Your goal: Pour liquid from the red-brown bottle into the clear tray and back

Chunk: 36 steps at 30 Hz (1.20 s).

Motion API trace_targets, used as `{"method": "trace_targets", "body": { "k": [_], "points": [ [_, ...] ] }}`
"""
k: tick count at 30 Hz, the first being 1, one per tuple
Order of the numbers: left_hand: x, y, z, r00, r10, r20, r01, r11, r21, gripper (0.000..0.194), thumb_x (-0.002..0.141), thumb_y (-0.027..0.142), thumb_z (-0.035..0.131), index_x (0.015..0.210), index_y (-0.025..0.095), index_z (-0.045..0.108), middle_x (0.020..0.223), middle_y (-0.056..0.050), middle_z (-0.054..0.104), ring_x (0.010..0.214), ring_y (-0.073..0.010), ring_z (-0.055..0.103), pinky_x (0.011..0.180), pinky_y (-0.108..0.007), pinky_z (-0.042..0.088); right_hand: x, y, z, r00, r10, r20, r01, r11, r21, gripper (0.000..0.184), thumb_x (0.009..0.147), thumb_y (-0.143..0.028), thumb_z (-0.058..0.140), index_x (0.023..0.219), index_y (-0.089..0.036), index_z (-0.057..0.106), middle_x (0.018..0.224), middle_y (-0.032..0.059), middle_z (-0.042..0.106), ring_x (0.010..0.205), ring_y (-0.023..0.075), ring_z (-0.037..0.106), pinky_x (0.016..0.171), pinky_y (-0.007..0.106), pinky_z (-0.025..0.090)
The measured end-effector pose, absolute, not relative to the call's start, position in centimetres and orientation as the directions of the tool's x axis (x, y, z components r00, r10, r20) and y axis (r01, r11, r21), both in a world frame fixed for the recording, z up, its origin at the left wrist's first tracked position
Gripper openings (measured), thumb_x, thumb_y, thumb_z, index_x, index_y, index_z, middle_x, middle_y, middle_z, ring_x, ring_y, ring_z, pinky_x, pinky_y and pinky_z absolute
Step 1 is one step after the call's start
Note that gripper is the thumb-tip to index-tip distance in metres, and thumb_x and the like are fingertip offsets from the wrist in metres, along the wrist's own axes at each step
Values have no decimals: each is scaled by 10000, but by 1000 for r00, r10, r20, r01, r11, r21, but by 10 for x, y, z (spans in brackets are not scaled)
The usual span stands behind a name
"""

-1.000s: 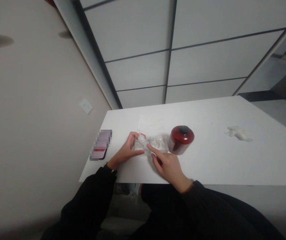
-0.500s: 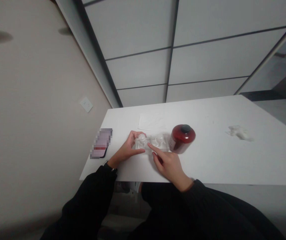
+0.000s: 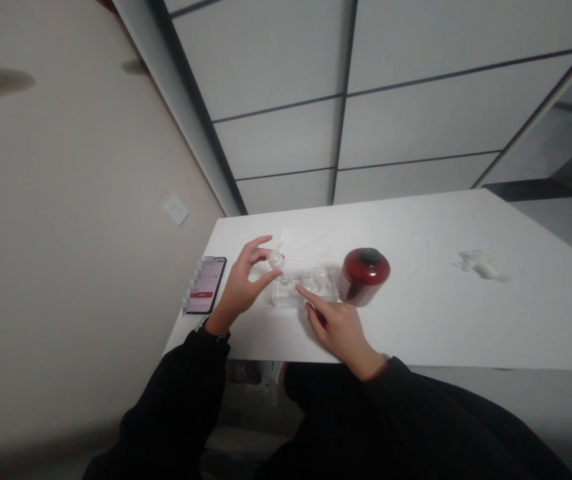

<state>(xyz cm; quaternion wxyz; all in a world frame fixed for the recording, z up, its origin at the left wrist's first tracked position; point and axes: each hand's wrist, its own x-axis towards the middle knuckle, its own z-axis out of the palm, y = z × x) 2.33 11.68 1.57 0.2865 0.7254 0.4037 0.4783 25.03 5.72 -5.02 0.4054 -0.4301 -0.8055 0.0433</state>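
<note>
My left hand point(image 3: 243, 283) pinches a small clear rounded piece point(image 3: 275, 258) between thumb and fingers, held just above the left end of a clear plastic tray point(image 3: 306, 288) on the white table point(image 3: 416, 313). My right hand point(image 3: 333, 327) rests on the table with its forefinger stretched out, pressing the near edge of the tray; the other fingers are curled. More small clear pieces sit in the tray.
A dark red bottle with a black cap point(image 3: 365, 275) stands right beside the tray. A phone point(image 3: 206, 293) lies at the table's left edge. A white paper sheet point(image 3: 306, 243) lies behind the tray, a crumpled white wad point(image 3: 481, 265) far right.
My left hand has lifted the small clear piece up out of the tray's left end. My right forefinger stays on the tray.
</note>
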Motion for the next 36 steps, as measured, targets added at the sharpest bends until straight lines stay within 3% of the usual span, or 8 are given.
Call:
{"method": "trace_targets", "body": {
  "k": [4,19,23,26,29,32,36],
  "points": [
    [26,116,32,214,823,525,396,-565,724,386,921,368,784,1278,247,702,1320,-88,712,1198,-233,697,1080,-404,554,251,57,-50,-298,729,617,662,623,-417,428,1034,-184,473,1382,-115,711,581,-2,700,470,145,629,546,275,378],
    [33,112,44,182,865,468,410,-499,763,367,867,317,822,1217,250,731,1253,-61,748,1082,-188,722,1062,-375,583,250,58,-51,-298,750,590,683,600,-418,438,1034,-197,463,1389,-144,714,607,5,725,486,144,637,560,273,377],
    [34,120,49,136,890,434,315,-455,833,418,843,352,836,1225,236,712,1262,-74,744,1071,-191,733,1044,-373,590,251,57,-51,-299,756,582,677,598,-429,450,1021,-187,480,1416,-175,696,615,0,733,503,141,641,568,263,383],
    [31,143,50,83,903,421,230,-428,874,503,832,401,841,1273,224,679,1137,-73,772,1052,-202,739,997,-366,598,251,57,-51,-301,755,583,676,600,-428,452,1017,-186,489,1421,-183,694,605,-3,725,500,138,626,567,261,381],
    [28,178,42,26,912,410,205,-406,890,551,822,444,834,1289,200,675,1135,-90,778,1055,-215,737,984,-364,585,251,56,-51,-295,752,589,672,602,-432,446,1020,-186,491,1417,-179,695,596,-9,713,492,134,612,559,263,377],
    [26,214,23,57,951,304,277,-307,910,580,795,461,825,1285,177,703,1298,-118,733,1007,-215,741,966,-371,581,250,56,-50,-297,740,603,650,620,-440,453,1017,-166,481,1422,-166,685,595,-15,708,488,132,612,553,263,380],
    [29,250,-11,111,961,252,298,-274,915,553,787,427,806,1241,120,731,1190,-145,767,989,-234,730,938,-387,576,248,57,-48,-304,715,629,619,651,-440,449,1028,-144,449,1414,-126,678,620,-8,716,487,133,622,545,272,385]
  ]
}}
